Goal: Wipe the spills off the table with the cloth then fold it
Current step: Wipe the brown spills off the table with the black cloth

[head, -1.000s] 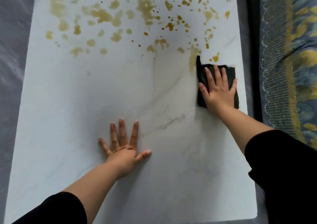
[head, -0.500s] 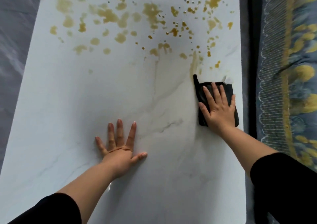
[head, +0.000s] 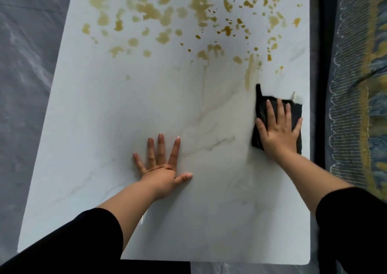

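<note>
On glossy white marbled desk [head: 104, 127], soft black square cloth [head: 260, 108] is pressed under right hand [head: 279, 135], fingers [head: 280, 110] straight, ungripping; left hand [head: 161, 169] is laid flat, splayed; blotchy yellow spills [head: 201, 5] beyond.

One table [head: 125, 116], one cloth [head: 261, 108], two hands [head: 162, 169] [head: 278, 131], many spills [head: 201, 3].
</note>
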Demonstrator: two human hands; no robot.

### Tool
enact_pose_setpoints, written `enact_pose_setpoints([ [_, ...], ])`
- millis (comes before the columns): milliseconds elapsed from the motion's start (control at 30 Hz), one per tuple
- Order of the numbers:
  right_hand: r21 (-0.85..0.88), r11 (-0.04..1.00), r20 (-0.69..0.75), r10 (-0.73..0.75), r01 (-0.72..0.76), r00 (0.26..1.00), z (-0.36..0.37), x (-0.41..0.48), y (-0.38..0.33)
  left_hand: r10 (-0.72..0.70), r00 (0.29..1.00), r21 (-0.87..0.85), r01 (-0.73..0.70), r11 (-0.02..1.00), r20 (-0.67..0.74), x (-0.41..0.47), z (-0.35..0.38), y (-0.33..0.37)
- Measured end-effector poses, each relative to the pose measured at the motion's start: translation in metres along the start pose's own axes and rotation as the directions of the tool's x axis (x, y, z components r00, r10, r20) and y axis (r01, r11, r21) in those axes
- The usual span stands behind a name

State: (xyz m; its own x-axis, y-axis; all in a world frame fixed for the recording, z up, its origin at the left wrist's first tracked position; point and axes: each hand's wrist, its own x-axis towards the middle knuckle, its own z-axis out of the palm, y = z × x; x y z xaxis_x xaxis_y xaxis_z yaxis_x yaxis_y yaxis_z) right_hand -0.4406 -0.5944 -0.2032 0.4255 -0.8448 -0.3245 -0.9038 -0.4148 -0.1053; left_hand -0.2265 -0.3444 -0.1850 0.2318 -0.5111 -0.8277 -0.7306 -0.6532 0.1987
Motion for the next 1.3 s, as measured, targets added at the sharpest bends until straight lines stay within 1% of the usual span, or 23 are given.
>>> enact_pose_setpoints([
  [67, -0.007, 1.000, 0.102, 0.003, -0.002, 0.995, 0.008, -0.027, 0.005, 0.000, 1.000, -0.020, 0.001, 1.000, 0.027, -0.004, -0.005, 0.002],
  [133, -0.012, 1.000, 0.221, 0.019, -0.017, 0.975, 0.010, -0.036, 0.010, -0.012, 1.000, -0.053, 0.013, 0.999, 0.021, -0.008, -0.008, 0.006],
  [200, -0.023, 0.999, 0.310, 0.037, -0.031, 0.950, 0.007, -0.032, 0.012, -0.044, 0.998, -0.091, 0.040, 0.995, -0.038, -0.016, -0.012, 0.018],
  [233, -0.032, 0.999, 0.333, 0.042, -0.033, 0.942, 0.006, -0.031, 0.011, -0.066, 0.994, -0.122, 0.055, 0.991, -0.091, -0.020, -0.013, 0.027],
  [300, -0.045, 0.999, 0.338, 0.043, -0.030, 0.940, 0.004, -0.032, 0.009, -0.091, 0.976, -0.219, 0.047, 0.975, -0.197, -0.022, -0.017, 0.053],
  [367, -0.043, 0.999, 0.340, 0.044, -0.031, 0.940, 0.002, -0.033, 0.006, -0.078, 0.973, -0.350, -0.003, 0.937, -0.217, -0.009, -0.029, 0.089],
  [433, -0.036, 0.999, 0.339, 0.038, -0.028, 0.940, 0.001, -0.035, 0.005, -0.102, 0.980, -0.479, 0.008, 0.878, -0.170, 0.015, -0.048, 0.129],
  [500, -0.031, 0.999, 0.339, 0.033, -0.024, 0.940, 0.000, -0.036, 0.005, -0.178, 0.981, -0.566, 0.103, 0.818, -0.078, 0.039, -0.062, 0.159],
  [567, -0.026, 0.999, 0.354, 0.030, -0.022, 0.935, -0.001, -0.037, 0.004, -0.249, 0.968, -0.568, 0.198, 0.799, -0.013, 0.054, -0.064, 0.173],
  [633, -0.039, 0.999, 0.367, 0.022, -0.009, 0.930, -0.002, -0.037, 0.006, -0.276, 0.961, -0.557, 0.231, 0.798, 0.003, 0.061, -0.059, 0.173],
  [700, -0.059, 0.997, 0.388, -0.014, 0.040, 0.921, -0.004, -0.032, 0.011, -0.291, 0.957, -0.560, 0.246, 0.791, 0.009, 0.062, -0.056, 0.171],
  [900, -0.115, 0.957, 0.425, -0.193, 0.265, 0.884, -0.023, 0.020, 0.045, -0.330, 0.944, -0.499, 0.299, 0.813, 0.029, 0.063, -0.054, 0.173],
  [1000, -0.121, 0.898, 0.428, -0.337, 0.422, 0.839, -0.034, 0.053, 0.056, -0.342, 0.940, -0.486, 0.294, 0.823, -0.010, 0.061, -0.053, 0.174],
  [1100, -0.109, 0.844, 0.419, -0.440, 0.524, 0.794, -0.038, 0.066, 0.059, -0.376, 0.926, -0.468, 0.312, 0.826, -0.046, 0.059, -0.053, 0.177],
  [1300, -0.064, 0.814, 0.421, -0.503, 0.578, 0.755, -0.038, 0.066, 0.062, -0.411, 0.911, -0.460, 0.351, 0.816, -0.033, 0.052, -0.057, 0.187],
])
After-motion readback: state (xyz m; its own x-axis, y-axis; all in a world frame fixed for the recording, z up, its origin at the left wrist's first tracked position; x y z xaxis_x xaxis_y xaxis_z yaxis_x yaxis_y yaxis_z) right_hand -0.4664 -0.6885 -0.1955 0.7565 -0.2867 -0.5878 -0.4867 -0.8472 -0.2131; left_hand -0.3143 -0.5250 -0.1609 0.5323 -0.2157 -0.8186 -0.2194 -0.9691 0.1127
